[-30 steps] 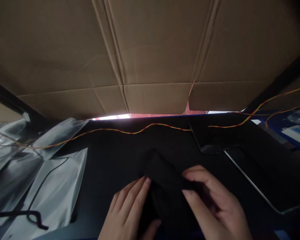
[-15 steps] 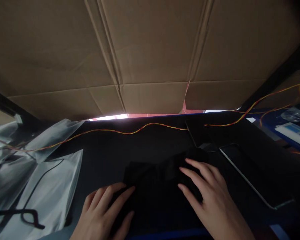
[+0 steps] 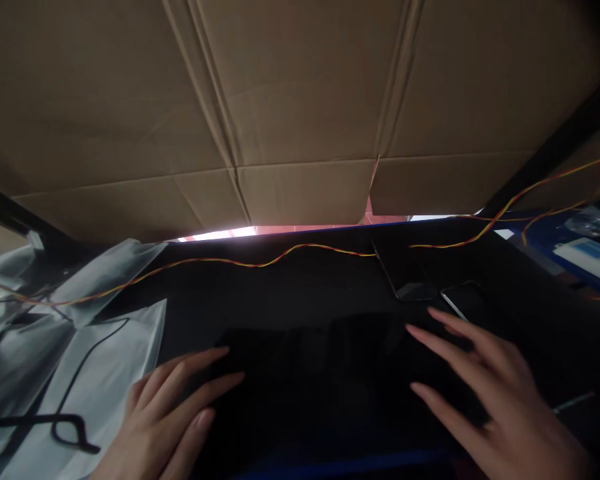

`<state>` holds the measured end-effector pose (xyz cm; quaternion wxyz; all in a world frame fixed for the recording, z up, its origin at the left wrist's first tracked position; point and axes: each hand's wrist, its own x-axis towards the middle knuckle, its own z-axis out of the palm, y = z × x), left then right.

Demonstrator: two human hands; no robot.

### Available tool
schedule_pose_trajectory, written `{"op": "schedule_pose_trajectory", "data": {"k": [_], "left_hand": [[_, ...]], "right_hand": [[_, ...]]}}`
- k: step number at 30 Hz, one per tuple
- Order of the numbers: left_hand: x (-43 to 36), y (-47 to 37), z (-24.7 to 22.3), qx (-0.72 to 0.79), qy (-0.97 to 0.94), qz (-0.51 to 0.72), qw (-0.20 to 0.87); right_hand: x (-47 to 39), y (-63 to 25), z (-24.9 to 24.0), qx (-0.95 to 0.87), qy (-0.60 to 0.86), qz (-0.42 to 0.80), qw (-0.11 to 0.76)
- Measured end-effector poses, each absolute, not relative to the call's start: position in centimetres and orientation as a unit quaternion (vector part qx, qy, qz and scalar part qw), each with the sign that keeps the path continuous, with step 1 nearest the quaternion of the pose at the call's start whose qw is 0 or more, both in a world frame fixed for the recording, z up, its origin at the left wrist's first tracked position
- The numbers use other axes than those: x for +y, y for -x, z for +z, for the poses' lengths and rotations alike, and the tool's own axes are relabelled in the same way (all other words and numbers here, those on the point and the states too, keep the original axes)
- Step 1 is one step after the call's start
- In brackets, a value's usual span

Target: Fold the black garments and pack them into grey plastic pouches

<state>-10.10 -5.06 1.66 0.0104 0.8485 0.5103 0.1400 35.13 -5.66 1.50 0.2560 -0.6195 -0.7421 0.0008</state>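
Observation:
A dark, thin, black piece [image 3: 315,380], possibly cloth or plastic, lies on the black tabletop [image 3: 260,293]; its edges hardly show in the dim light. At its left side rests my left hand [image 3: 175,400], palm down with fingers stretched out and the thumb apart. My right hand [image 3: 485,380] is at the opposite side, fingers spread, the fingertips on or just above the black piece. A dark phone-like slab [image 3: 405,270] lies beyond the right fingertips. My right hand partly covers a second slab with a silver edge [image 3: 455,305].
Frosted plastic bags [image 3: 100,373] lie at the left, with a thin black cord and a black looped piece [image 3: 75,427] over them. A twisted red-yellow wire [image 3: 215,261] crosses the back. Cardboard [image 3: 300,100] rises behind. A white-and-blue box [image 3: 590,260] sits far right.
Both hands have moved apart, the left one leftward and the right one rightward. The black piece between them now looks wider and flatter. My right hand now covers much of the silver-edged slab.

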Motion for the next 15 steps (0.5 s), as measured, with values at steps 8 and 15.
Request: {"op": "schedule_pose_trajectory", "data": {"k": [8,15], "left_hand": [[0.1,8.8,4.7,0.509,-0.85,0.091,0.099],[0.7,3.5,6.9,0.614,-0.744,0.241,-0.11]], "right_hand": [[2.3,-33.1,4.7,-0.78,0.561,0.112,0.254],[3.3,-29.4,4.9,-0.728,0.574,-0.055,0.371]]}}
